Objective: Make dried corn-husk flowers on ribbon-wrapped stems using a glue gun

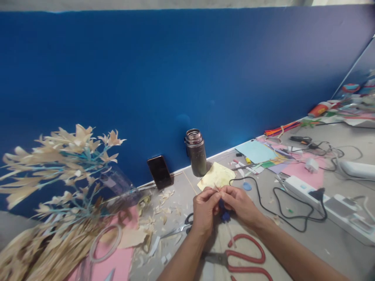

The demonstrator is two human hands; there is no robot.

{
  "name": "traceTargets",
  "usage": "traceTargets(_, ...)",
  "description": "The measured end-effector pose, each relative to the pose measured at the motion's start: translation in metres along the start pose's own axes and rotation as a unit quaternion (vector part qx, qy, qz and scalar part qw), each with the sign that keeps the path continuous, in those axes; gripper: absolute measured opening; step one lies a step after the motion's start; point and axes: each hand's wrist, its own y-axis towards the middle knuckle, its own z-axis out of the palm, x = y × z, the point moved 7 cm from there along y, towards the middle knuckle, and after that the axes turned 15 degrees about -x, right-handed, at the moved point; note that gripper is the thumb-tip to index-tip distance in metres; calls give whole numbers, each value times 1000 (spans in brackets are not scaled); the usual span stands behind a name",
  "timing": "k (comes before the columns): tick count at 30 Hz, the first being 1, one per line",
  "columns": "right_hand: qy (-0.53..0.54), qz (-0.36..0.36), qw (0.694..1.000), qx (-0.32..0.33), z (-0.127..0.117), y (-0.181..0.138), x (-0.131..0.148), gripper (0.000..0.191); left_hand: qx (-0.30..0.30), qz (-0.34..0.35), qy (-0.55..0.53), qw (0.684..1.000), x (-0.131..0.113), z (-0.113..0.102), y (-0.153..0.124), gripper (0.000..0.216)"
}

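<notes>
My left hand (pixel 205 207) and my right hand (pixel 238 201) meet fingertip to fingertip above the table, both closed in a pinch. A tiny pale tip pokes out between the fingers, too small to name. Just below them shows a dark blue piece (pixel 225 216) with a thin pale stem (pixel 231 233); whether the fingers hold it is hidden. Under my hands lie red-handled scissors (pixel 246 259). Dark-handled scissors (pixel 178 231) rest partly behind my left wrist. A crinkled yellow sheet (pixel 218 175) lies just beyond my fingers.
A dark open flask (pixel 197 154) and a phone (pixel 159 171) stand by the blue wall (pixel 164 78). Pale flowers on blue stems (pixel 79 144) and dried husks (pixel 38 249) fill the left. A black cable (pixel 278 214) and power strip (pixel 345 222) lie right, near coloured paper (pixel 256 151).
</notes>
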Motion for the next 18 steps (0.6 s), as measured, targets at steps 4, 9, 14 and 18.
traceTargets(4,-25,-44,998,23,3,-4,7,41,-10,-14,-15,1000,3,-2,1,37)
traceTargets(9,-44,-79,995,50,5,-6,12,36,-11,9,-11,1000,-2,-1,0,33)
traceTargets(14,-80,-114,990,22,-3,-3,14,36,-17,111,55,992,-20,-2,-3,19)
traceTargets(18,-70,-118,990,42,-3,-3,13,38,-5,206,104,973,-33,0,-10,11)
